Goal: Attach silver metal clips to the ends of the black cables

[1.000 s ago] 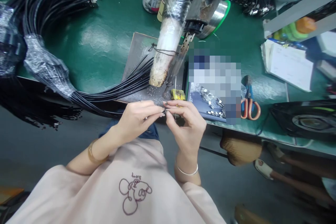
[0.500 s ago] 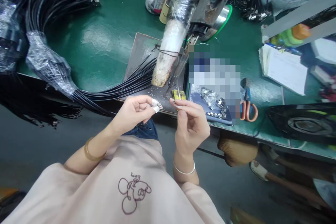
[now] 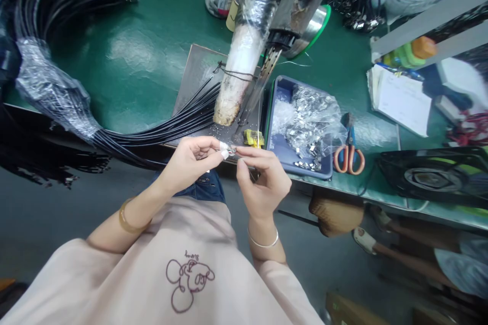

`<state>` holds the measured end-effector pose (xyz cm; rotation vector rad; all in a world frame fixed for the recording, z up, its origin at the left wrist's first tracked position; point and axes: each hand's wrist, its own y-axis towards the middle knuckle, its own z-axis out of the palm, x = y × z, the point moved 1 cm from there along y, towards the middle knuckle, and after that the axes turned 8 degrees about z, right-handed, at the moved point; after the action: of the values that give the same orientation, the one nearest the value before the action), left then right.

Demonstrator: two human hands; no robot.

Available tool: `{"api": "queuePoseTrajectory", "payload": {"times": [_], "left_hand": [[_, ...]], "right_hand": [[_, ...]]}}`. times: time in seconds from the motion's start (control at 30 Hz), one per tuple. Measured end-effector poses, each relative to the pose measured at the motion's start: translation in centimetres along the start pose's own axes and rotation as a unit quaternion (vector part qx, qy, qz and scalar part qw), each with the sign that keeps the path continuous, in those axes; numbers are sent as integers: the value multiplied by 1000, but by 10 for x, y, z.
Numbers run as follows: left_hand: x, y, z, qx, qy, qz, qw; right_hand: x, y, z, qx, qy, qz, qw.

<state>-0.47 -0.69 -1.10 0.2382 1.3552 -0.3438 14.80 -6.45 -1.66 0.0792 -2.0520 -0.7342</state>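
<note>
The left hand (image 3: 193, 158) pinches a tiny metal connector (image 3: 231, 150); the right hand (image 3: 266, 177) meets it, grip unclear. Blue tray (image 3: 279, 151) sits close, presumably for easy reach.

Parts (image 3: 305, 129) in tray (image 3: 279, 155), right of cables (image 3: 163, 132)

worktop (image 3: 152, 86): green, glossy, pale glare | floor (image 3: 127, 188): grey | cardboard box (image 3: 348, 311): below worktop, lower right

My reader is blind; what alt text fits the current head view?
A person's left hand and right hand meet at a tiny silvery part by a green bench; black cables lie left, a blue tray of metal pieces right.
</note>
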Motion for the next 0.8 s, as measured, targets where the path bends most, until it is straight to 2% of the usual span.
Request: {"api": "queuePoseTrajectory", "payload": {"times": [0.23, 0.67, 0.8], "left_hand": [[-1, 5, 3, -23, 22, 25, 999], [-3, 9, 9, -54, 34, 39, 997], [-6, 11, 10, -51, 48, 42, 997]], "right_hand": [[1, 5, 3, -10, -82, -73, 994], [-3, 8, 6, -23, -107, -108, 988], [-4, 9, 6, -32, -98, -94, 990]]}}
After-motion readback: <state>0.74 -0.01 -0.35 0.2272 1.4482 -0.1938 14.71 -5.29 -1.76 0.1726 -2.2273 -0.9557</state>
